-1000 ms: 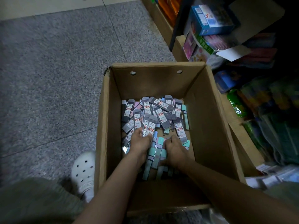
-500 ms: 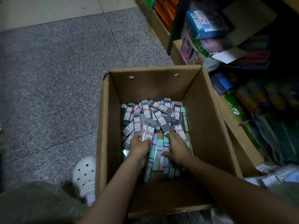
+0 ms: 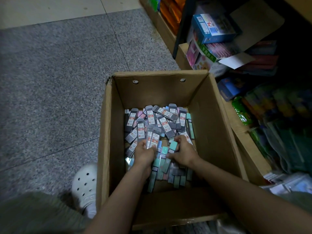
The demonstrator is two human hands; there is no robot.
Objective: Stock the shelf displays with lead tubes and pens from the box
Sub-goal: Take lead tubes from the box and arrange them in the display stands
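Note:
An open cardboard box (image 3: 212,115) stands on the floor, its bottom covered with several lead tubes (image 3: 166,120) in grey, teal, pink and blue. Both my hands are down inside it. My left hand (image 3: 143,155) grips a few grey lead tubes (image 3: 152,138) with red-and-white labels, held upright in the fist. My right hand (image 3: 184,152) is closed around a teal lead tube (image 3: 173,146), raised slightly off the pile. More teal tubes (image 3: 157,173) lie under my wrists.
Low shelves (image 3: 241,132) with packaged stationery run along the right, close against the box. A blue carton (image 3: 213,28) and other boxes sit stacked at upper right. My white clog (image 3: 85,186) rests left of the box on grey speckled floor.
My right hand has moved up from the near teal tubes and closed on one teal tube. The left hand keeps its bundle of grey tubes, barely moving. The view shifted slightly.

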